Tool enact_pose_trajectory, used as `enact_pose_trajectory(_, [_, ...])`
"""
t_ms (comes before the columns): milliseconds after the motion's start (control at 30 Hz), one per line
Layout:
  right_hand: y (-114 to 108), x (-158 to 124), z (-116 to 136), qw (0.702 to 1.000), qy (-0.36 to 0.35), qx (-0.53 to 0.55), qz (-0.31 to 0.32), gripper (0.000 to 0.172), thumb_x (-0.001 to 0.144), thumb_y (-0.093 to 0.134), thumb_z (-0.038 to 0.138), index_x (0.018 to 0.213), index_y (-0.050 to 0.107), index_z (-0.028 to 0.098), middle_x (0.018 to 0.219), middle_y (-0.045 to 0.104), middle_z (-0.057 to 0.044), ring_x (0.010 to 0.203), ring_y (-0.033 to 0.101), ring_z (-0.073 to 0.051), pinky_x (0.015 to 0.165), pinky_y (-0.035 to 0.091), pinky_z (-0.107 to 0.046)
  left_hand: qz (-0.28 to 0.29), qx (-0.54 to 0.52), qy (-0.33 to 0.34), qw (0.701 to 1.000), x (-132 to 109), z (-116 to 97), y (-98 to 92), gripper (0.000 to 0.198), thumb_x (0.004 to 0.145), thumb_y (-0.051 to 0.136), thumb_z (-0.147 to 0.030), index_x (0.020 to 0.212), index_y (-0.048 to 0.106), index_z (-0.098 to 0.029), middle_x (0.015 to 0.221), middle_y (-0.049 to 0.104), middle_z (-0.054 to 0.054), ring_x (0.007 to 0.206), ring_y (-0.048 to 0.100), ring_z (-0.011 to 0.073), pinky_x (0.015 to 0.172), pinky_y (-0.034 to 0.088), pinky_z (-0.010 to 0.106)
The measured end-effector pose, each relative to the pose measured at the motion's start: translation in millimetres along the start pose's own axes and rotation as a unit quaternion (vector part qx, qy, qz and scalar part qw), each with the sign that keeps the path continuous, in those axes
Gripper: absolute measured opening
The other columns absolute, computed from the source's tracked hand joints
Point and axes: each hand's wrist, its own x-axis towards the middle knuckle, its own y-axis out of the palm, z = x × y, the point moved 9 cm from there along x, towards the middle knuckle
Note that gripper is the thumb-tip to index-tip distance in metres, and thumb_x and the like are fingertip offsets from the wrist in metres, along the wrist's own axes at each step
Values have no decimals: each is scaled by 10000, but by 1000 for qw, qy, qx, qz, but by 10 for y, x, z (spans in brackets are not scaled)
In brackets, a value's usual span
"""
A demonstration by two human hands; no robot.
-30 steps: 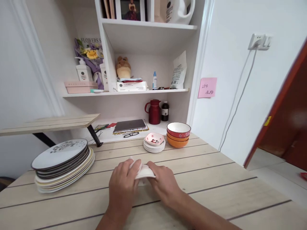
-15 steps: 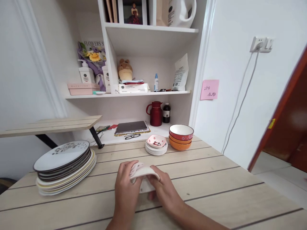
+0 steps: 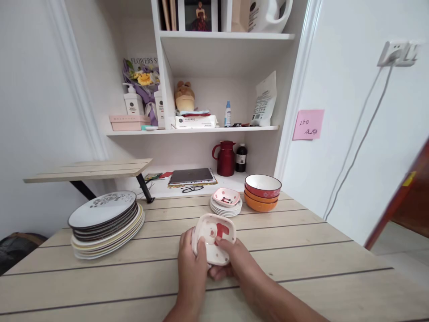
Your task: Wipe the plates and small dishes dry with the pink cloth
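Between both hands is a small, square-sided white dish (image 3: 224,254) with rounded corners, a red figure and dots inside. It is tilted, its inside facing me. My left hand (image 3: 192,259) is closed on the dish's left side, thumb over the rim; its other fingers are behind it. My right hand (image 3: 236,259) grips the lower right, with the thumb on the inside. A pale edge shows under the dish; I cannot tell what it is. Just beyond stands a stack of small white plates (image 3: 226,211), topped by a similar pink-rimmed dish (image 3: 227,197).
Stacked bowls (image 3: 262,193), red over orange, stand right of the small plates. A tall stack of plates (image 3: 106,223) is on the left, near a raised wooden stand (image 3: 90,170). Behind the table are a laptop (image 3: 190,175), glasses (image 3: 192,189) and a red jug (image 3: 225,158).
The dish has turned from nearly edge-on to show its inside. A folded pale cloth seen at my left fingers is now mostly out of sight. The view has shifted left.
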Motion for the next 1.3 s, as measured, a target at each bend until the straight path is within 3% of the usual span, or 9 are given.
enact_pose_trajectory(100, [-43, 14, 160, 993, -95, -68, 7, 383, 758, 595, 402, 1041, 587, 144, 798, 686, -80, 604, 617, -164, 443, 452, -221, -37, 31, 61, 997, 51, -124, -149, 217, 874, 478, -296, 1034, 586, -197, 1014, 610, 67, 949, 593, 212, 836, 484, 351])
enact_pose_trajectory(233, [-151, -69, 468, 956, -251, -145, -38, 396, 770, 603, 363, 1130, 525, 218, 959, 643, -44, 716, 589, -166, 552, 479, -258, -85, 126, 235, 960, 0, -449, -291, 285, 881, 433, -154, 1109, 591, -219, 1066, 556, 67, 1006, 553, 194, 871, 467, 335])
enact_pose_trajectory(400, [-144, -258, 698, 902, -341, -253, -82, 241, 841, 491, 292, 1066, 550, 230, 1048, 613, -49, 757, 589, -168, 656, 464, -287, -103, 238, 384, 886, -150, -700, -272, 409, 845, 429, -39, 1177, 586, -218, 1055, 543, 85, 974, 528, 207, 854, 459, 360])
enact_pose_trajectory(567, [-91, -408, 806, 835, -384, -378, -110, 221, 789, 463, 144, 942, 593, 236, 952, 642, -40, 834, 575, -198, 721, 419, -284, -77, 268, 491, 825, -320, -894, -192, 421, 820, 508, -29, 1161, 614, -252, 1018, 589, 75, 940, 550, 205, 852, 462, 350])
enact_pose_trajectory(667, [-112, -406, 805, 850, -372, -359, -104, 194, 805, 424, 142, 857, 587, 231, 812, 631, -21, 736, 552, -181, 687, 408, -275, -68, 245, 478, 841, -303, -884, -197, 422, 822, 506, -40, 1158, 614, -271, 1020, 597, 69, 959, 562, 202, 862, 469, 344])
enact_pose_trajectory(800, [-126, -296, 695, 912, -327, -239, -62, 190, 815, 402, 184, 845, 587, 213, 709, 590, -4, 675, 524, -168, 597, 414, -253, -64, 192, 377, 904, -158, -718, -230, 341, 822, 486, -70, 1094, 605, -237, 1006, 583, 62, 966, 573, 193, 855, 485, 325])
enact_pose_trajectory(933, [-117, -184, 542, 958, -264, -108, -28, 148, 814, 458, 264, 821, 589, 197, 718, 582, -8, 696, 539, -168, 579, 457, -251, -52, 161, 313, 934, -79, -585, -209, 253, 814, 499, -110, 1019, 593, -226, 967, 584, 49, 949, 575, 197, 815, 494, 313])
enact_pose_trajectory(1167, [-36, -82, 233, 986, -149, 79, -13, 302, 800, 577, 421, 950, 634, 165, 797, 658, -50, 711, 614, -187, 547, 541, -290, -46, 106, 206, 972, 5, -433, -209, 154, 853, 529, -245, 982, 605, -210, 940, 601, 52, 881, 596, 192, 764, 502, 305])
enact_pose_trajectory(1300, [-24, -43, 10, 979, -54, 193, -40, 315, 826, 584, 374, 1039, 593, 141, 828, 704, -86, 635, 643, -165, 581, 570, -318, -32, 88, 178, 980, -23, -410, -164, 204, 886, 479, -266, 1043, 595, -205, 964, 615, 61, 906, 599, 195, 785, 496, 313])
